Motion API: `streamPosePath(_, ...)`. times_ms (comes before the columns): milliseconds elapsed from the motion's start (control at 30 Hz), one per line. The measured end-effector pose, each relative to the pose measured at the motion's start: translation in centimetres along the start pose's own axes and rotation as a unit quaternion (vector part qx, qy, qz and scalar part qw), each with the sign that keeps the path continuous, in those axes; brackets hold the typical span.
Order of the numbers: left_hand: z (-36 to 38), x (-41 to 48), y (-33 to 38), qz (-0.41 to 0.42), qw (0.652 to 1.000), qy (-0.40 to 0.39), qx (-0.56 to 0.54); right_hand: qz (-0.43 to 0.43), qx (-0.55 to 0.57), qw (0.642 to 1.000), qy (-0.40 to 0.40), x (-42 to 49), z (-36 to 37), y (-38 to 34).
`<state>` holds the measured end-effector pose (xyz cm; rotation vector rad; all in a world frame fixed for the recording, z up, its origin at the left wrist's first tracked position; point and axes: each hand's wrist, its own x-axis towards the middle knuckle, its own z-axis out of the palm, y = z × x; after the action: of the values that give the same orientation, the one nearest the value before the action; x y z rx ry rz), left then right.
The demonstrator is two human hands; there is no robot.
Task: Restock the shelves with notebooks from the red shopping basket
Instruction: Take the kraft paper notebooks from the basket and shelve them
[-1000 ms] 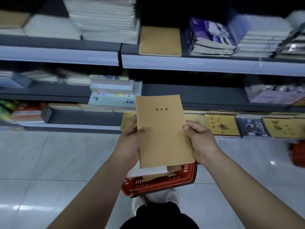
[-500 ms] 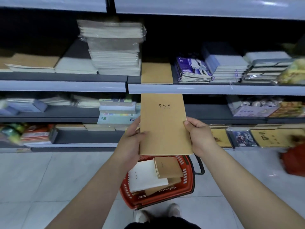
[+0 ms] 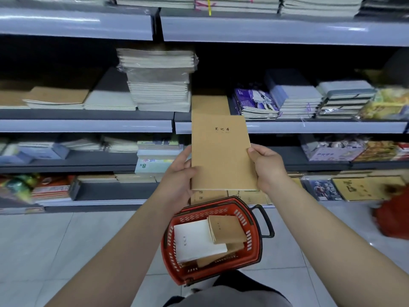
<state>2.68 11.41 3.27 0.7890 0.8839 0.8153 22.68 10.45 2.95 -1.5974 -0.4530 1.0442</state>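
Notebook in hand: kraft notebook (image 3: 221, 154) held upright in front of the shelves, its top edge now level with the middle shelf (image 3: 309, 126); a second ago it sat lower, over the basket.
Left hand (image 3: 177, 180): grips the notebook's lower left edge, thumb across the cover.
Right hand (image 3: 267, 167): grips the right edge, fingers curled round it.
Destination: matching brown stack (image 3: 210, 104) lies on that shelf directly behind the raised notebook; placement looks imminent, not yet done.
Red shopping basket (image 3: 212, 209): on the floor below, holding a white notebook (image 3: 198, 240) and brown notebooks (image 3: 226, 229), so restocking is judged unfinished.
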Motion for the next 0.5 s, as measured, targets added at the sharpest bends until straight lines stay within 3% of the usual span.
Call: streamPosePath(500,0.9,5.9,2.9,0.018,1.0,0.025,0.001,-0.068,-0.062,0.994,-0.059,5.3,2.3,-2.9)
